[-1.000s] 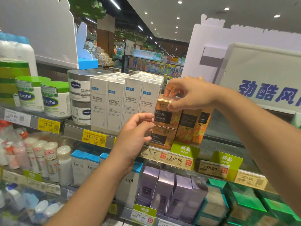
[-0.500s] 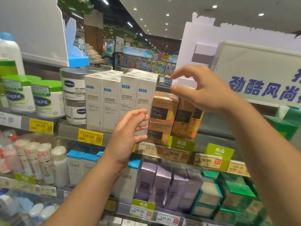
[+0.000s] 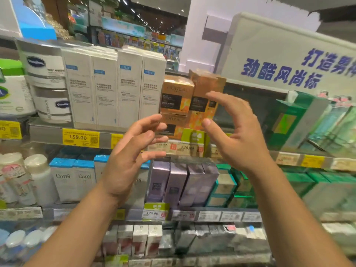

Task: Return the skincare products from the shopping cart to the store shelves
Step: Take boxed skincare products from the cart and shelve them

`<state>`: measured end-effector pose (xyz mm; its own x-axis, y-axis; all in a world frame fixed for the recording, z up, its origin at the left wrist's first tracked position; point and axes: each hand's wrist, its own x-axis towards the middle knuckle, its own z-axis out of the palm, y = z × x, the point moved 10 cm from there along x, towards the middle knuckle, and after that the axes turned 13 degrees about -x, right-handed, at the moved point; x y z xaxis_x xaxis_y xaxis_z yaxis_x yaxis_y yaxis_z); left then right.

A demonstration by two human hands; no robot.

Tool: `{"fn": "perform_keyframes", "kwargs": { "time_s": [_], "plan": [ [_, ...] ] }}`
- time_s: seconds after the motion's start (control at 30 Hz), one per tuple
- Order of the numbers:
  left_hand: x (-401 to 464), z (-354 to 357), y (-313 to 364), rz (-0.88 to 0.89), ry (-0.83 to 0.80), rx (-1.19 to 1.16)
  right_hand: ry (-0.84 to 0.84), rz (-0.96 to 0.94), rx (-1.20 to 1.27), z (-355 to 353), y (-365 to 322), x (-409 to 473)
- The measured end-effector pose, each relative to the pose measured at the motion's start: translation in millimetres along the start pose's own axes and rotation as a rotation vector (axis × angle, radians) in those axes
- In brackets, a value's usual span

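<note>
White tubs with dark oval labels, the Vaseline jars (image 3: 49,87), stand stacked two high, far left of the left fingers, on the upper shelf (image 3: 48,132). Right of them a row of tall white cartons (image 3: 113,87) runs up to the gold stack, above the left fingertips. A yellow price tag (image 3: 80,137) reading 159.00 sits on the shelf edge, level with the left fingers and to their left. Below it, blue-capped Curel boxes (image 3: 73,180) lie lower-left of the left wrist.

Left hand (image 3: 133,158): held in the air before the shelf edge, fingers (image 3: 154,136) spread and lightly curved, gripping nothing. Fingertips lie in front of the lower gold box; contact cannot be judged, motion blur.

Task item: gold L'Oreal boxes (image 3: 178,95), two stacked on the upper shelf, just above and between the two sets of fingertips. A taller orange box (image 3: 207,81) stands beside them, behind the right index finger.

Right hand (image 3: 238,135): fingers (image 3: 221,98) arched in a wide C, thumb well apart from the index, nothing held.

Purple cartons (image 3: 183,182) sit on the lower shelf, beneath the gap between the wrists. Green boxes (image 3: 289,120) stand right of the right hand, blurred. A white sign (image 3: 285,60) with blue characters hangs above them.
</note>
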<state>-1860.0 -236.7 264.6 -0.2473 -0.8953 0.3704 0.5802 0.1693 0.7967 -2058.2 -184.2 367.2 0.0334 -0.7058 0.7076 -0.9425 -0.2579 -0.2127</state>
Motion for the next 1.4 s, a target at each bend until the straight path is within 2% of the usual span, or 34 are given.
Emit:
{"fn": "perform_keyframes", "kwargs": {
  "time_s": [0.17,0.37,0.67,0.9,0.97,1.1,1.4],
  "plan": [
    [-24.1,17.0,-34.3,-0.079,-0.058,-0.056,0.006,0.125,0.051,-1.5,16.9,-65.8],
    [-54.7,67.4,-76.8,-0.207,-0.179,-0.099,0.036,0.397,0.217,-32.0,55.2,-148.9],
    [-129.6,211.6,-149.1,-0.384,-0.393,-0.131,0.041,0.71,0.276,-129.8,107.4,-294.0],
    [-236.4,330.0,-215.5,-0.554,-0.594,-0.105,0.186,0.943,0.385,-213.7,141.4,-440.1],
    [-267.4,358.5,-231.0,-0.608,-0.635,-0.107,0.258,0.985,0.359,-240.4,144.5,-476.2],
    [-319.5,406.3,-256.4,-0.687,-0.713,-0.073,0.279,1.062,0.218,-281.6,149.2,-542.2],
    [-392.7,483.0,-301.3,-0.828,-0.875,-0.005,0.302,1.255,0.199,-320.9,165.5,-635.8]
  ]
}}
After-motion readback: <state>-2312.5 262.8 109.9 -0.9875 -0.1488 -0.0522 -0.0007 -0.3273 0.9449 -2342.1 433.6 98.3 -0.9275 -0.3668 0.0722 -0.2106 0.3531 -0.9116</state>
